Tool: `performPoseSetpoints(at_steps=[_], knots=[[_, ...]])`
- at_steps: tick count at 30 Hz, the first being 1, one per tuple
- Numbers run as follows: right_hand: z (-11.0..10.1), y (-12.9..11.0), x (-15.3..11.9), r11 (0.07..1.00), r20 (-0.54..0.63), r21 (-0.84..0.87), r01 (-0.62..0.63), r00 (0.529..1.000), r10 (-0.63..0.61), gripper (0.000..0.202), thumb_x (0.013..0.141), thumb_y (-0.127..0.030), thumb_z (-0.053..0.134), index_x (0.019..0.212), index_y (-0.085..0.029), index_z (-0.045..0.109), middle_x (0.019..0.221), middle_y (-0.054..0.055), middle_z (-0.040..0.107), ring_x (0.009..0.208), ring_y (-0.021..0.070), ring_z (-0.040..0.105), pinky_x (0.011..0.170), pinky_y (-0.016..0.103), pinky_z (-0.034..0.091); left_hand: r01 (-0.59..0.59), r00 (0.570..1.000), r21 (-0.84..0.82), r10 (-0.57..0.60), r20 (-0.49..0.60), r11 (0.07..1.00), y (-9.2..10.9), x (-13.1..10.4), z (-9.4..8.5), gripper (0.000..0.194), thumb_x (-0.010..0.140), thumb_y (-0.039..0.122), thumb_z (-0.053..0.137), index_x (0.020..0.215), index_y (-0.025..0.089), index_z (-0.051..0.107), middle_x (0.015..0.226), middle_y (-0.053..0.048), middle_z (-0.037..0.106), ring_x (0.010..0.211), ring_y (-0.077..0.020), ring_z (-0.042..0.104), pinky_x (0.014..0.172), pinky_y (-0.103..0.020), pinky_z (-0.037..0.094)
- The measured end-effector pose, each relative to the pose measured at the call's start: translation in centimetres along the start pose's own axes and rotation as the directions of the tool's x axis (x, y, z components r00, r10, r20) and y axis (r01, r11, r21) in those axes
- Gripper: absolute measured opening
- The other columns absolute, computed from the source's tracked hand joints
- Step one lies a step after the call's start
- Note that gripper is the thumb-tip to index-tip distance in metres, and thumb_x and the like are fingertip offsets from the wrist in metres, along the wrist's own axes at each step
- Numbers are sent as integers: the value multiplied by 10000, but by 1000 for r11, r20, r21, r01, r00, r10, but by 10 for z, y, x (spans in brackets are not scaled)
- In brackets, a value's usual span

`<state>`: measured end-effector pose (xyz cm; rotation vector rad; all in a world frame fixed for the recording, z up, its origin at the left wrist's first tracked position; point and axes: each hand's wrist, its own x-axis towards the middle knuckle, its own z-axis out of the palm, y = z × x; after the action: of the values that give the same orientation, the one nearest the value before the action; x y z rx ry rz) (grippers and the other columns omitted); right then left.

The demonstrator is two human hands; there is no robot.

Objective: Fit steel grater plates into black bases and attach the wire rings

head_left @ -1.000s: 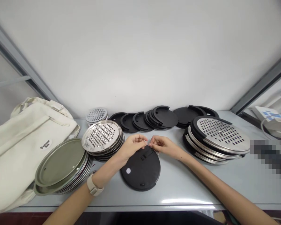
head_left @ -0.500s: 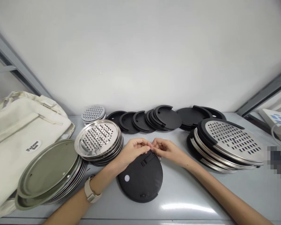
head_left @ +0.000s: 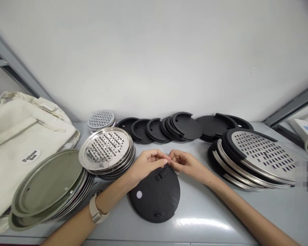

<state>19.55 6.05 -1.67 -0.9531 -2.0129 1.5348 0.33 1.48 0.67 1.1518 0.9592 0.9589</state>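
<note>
A round black plastic disc [head_left: 159,198] lies on the table in front of me, with a white dot, a slotted clip-like part near its far edge and a small slot near its near edge. My left hand [head_left: 151,164] and my right hand [head_left: 183,162] meet over that far edge, thumbs and fingertips pinched together. What sits between the fingertips is hidden. Just below my right fingers a small shiny metal piece [head_left: 176,172] peeks out, too small to name.
Perforated metal grater discs [head_left: 106,148] are stacked left, beside green oval trays [head_left: 48,184] and a cream bag [head_left: 12,136]. Black round holders [head_left: 187,128] line the wall. At right stands a stack of larger grater plates [head_left: 264,150] with black rims. The table [head_left: 220,212] is grey.
The view has shifted slightly. Both hands stay pinched together at the disc's far edge, with only tiny finger movement; the metal piece by my right fingers shows a little more.
</note>
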Motion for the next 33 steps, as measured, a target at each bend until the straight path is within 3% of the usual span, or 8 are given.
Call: performPoseSetpoints(at_steps=[3, 6, 11, 15, 18, 21, 28, 33], knots=[[0, 1, -1, 1000, -7, -13, -1, 1000, 1, 281, 880, -442, 556, 798, -176, 518, 632, -44, 477, 567, 93, 447, 536, 217, 339, -49, 998, 67, 51, -23, 997, -4, 0, 1, 134, 765, 238, 689, 834, 130, 652, 801, -26, 643, 765, -125, 596, 740, -231, 454], [0, 2, -1, 1000, -12, -28, -2, 1000, 1, 272, 880, -432, 562, 797, -176, 520, 623, -48, 468, 557, 88, 426, 529, 215, 329, -85, 987, 213, 111, -113, 973, -7, -1, 3, 143, 771, 269, 690, 788, 138, 636, 747, -18, 649, 715, -136, 615, 687, -233, 464], [2, -1, -1, 1000, -14, -24, -16, 1000, 16, 274, 888, -432, 547, 793, -178, 508, 602, -56, 435, 541, 86, 409, 523, 216, 324, -173, 957, 405, 250, -145, 898, -8, -5, 4, 415, 942, 352, 442, 596, 151, 552, 577, 9, 573, 594, -108, 568, 629, -226, 429], [2, -1, -1, 1000, -19, -23, -9, 1000, 8, 277, 882, -434, 555, 790, -176, 510, 628, -50, 440, 559, 86, 401, 523, 212, 314, -214, 947, 493, 303, -108, 843, -6, -7, 5, 122, 825, 283, 648, 788, 178, 598, 753, 28, 625, 694, -111, 579, 612, -210, 404], [2, 1, 0, 999, -20, -35, -2, 1000, 1, 273, 877, -430, 565, 793, -174, 518, 639, -45, 457, 574, 88, 401, 533, 214, 313, -244, 938, 546, 338, -77, 801, -5, -8, 7, 114, 748, 203, 729, 744, 188, 616, 741, 45, 633, 696, -107, 564, 612, -212, 384], [3, 2, 0, 999, -23, -42, -1, 1000, 0, 270, 880, -426, 562, 797, -172, 522, 650, -39, 471, 584, 91, 408, 540, 215, 316, -281, 918, 564, 390, -79, 777, -4, -9, 8, 123, 729, 160, 744, 671, 191, 640, 706, 47, 648, 712, -116, 572, 668, -227, 401], [2, 0, 0, 1000, -23, -22, -2, 1000, 1, 281, 871, -435, 570, 793, -170, 522, 636, -45, 457, 572, 88, 397, 534, 213, 312, -367, 844, 624, 529, -88, 690, -4, -10, 8, 99, 770, 129, 705, 714, 204, 673, 750, 39, 682, 771, -137, 606, 815, -279, 403], [2, 2, -1, 1000, -22, -26, 10, 1000, -10, 281, 879, -445, 554, 806, -175, 523, 634, -45, 458, 574, 93, 408, 542, 215, 324, -374, 848, 681, 529, -24, 630, -3, -11, 6, 117, 862, 155, 600, 789, 215, 668, 806, 33, 685, 790, -141, 606, 814, -294, 379]])
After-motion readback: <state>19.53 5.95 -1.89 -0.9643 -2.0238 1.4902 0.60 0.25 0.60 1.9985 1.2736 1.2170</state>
